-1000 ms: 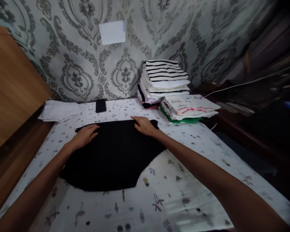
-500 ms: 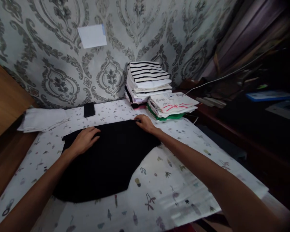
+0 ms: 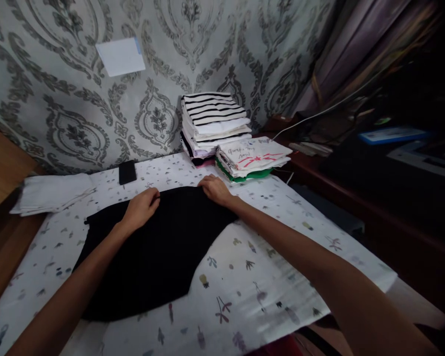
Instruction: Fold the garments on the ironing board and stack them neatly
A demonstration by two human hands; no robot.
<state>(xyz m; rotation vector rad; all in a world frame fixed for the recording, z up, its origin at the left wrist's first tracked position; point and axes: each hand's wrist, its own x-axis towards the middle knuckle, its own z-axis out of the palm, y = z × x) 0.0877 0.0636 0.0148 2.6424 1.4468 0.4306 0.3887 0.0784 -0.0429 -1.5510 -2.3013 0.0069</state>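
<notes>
A black garment (image 3: 159,257), its exact kind unclear, lies spread flat on the patterned white cloth (image 3: 241,296). My left hand (image 3: 143,206) rests by the garment's far edge, left of its middle, with curled fingers pinching the fabric. Farther right along the same edge, my right hand (image 3: 215,190) grips the cloth, its fingertips bent over the border. Both forearms cross the picture from below, and the left one covers part of the garment's left side.
Folded striped and white clothes (image 3: 213,111) stand stacked against the wall. Beside them is a lower pile of printed clothes (image 3: 254,155). A black phone (image 3: 127,172) lies near folded white cloths (image 3: 52,193) at left. A dark desk (image 3: 356,193) borders the right.
My left hand has moved up to the garment's far edge, its fingers now curled instead of lying flat. My right hand stays at that edge. The whole view has shifted slightly.
</notes>
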